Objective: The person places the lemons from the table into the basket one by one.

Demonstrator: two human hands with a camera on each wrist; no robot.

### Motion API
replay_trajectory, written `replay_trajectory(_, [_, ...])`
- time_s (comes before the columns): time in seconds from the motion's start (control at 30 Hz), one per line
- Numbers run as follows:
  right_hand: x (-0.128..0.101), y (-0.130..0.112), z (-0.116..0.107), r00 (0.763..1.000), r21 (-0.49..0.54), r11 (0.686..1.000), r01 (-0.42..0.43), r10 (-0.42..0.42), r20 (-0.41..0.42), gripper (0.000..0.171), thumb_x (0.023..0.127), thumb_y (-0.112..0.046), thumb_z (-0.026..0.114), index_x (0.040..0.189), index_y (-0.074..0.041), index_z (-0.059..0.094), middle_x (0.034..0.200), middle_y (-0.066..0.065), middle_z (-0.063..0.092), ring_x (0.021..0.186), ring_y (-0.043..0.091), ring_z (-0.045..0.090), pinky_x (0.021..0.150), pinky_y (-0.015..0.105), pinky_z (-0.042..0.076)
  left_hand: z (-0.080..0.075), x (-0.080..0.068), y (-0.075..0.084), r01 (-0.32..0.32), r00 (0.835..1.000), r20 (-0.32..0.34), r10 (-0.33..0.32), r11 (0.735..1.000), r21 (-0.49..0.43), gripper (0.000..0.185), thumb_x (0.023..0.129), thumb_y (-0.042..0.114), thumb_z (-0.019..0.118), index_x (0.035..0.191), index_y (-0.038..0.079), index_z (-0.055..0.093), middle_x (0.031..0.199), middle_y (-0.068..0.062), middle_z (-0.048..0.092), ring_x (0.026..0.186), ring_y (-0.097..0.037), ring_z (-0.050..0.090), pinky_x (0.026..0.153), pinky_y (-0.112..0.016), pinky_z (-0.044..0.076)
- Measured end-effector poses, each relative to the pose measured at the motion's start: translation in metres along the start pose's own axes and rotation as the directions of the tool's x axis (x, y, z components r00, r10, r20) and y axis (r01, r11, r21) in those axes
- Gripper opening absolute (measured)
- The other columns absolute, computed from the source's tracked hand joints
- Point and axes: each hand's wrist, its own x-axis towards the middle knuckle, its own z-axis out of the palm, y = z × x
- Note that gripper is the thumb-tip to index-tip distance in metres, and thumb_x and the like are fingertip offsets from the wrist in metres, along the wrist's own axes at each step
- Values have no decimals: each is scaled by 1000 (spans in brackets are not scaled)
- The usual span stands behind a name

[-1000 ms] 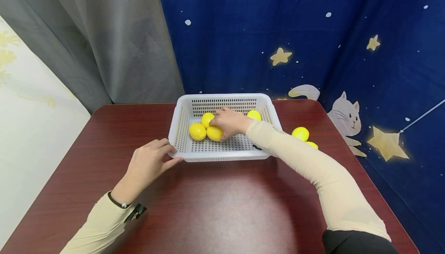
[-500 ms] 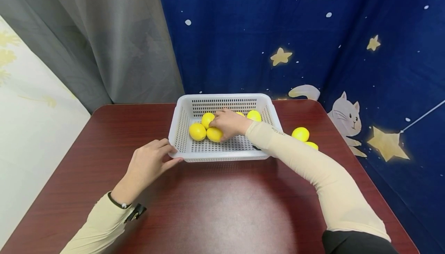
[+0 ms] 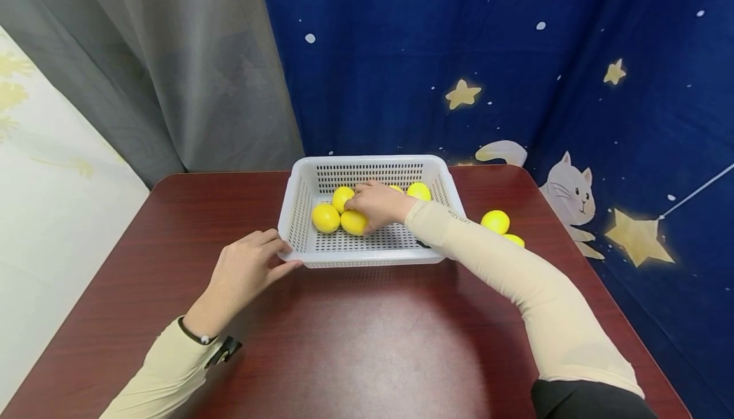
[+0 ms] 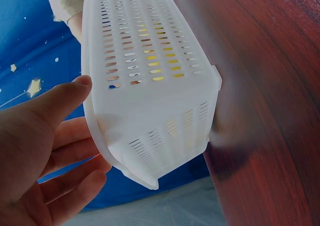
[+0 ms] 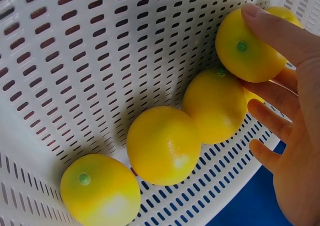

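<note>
White basket (image 3: 298,215), left hand (image 3: 243,272) at corner, right hand (image 3: 378,205) among lemons (image 3: 325,217).

Left hand (image 3: 243,276): palm down, fingers loosely extended forward, thumb out to the side; relaxed fingers seen apart in the wrist view.
Left forearm: beige sleeve, dark band at the wrist, angled in from lower left.
Right hand (image 3: 378,204): reached forward, palm down, fingers (image 5: 280,33) spread and nearly straight.
Right arm: extended diagonally from lower right, beige sleeve to the wrist.
</note>
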Motion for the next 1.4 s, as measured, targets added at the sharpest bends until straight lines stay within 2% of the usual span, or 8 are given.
replay_trajectory(0.67, [-4,-1,-11,1000,24,999,-27,27,6,73,71,-40,86,137,-23,58,132,-5,65,121,20,50,108,41,38,0,0,0,4,1000,1,-4,1000,3,30,68,40,87,80,18,70,75,6,61,64,-8,49,50,-27,44])
replay_trajectory(0.83, [-7,2,-25,999,41,999,-31,32,-18,72,72,-41,85,137,-24,58,133,-5,64,122,19,50,107,40,38,2,0,0,2,1000,-9,-2,1000,-6,30,69,40,87,79,17,70,74,6,60,63,-9,49,50,-28,43])
replay_trajectory(1.03, [-14,10,-53,998,77,997,-26,30,-60,70,76,-40,83,138,-21,57,137,-3,62,124,21,50,108,43,37,1,-1,0,-3,1000,-11,3,1000,-5,30,68,40,87,79,18,70,73,7,59,62,-9,49,50,-28,43])
replay_trajectory(1.2, [-22,14,-74,993,92,993,-69,77,-92,69,78,-43,82,140,-27,56,135,-6,63,121,19,49,107,39,37,1,-1,-1,2,1000,-16,-2,1000,2,30,69,41,86,80,19,70,74,8,58,63,-8,49,49,-28,43])
replay_trajectory(1.4, [-32,16,-75,994,111,990,-85,91,-55,69,80,-44,80,142,-27,53,138,-5,61,124,19,49,108,39,36,2,-1,0,0,1000,-16,0,1000,2,30,69,40,87,79,18,70,74,7,60,63,-8,49,50,-28,43])
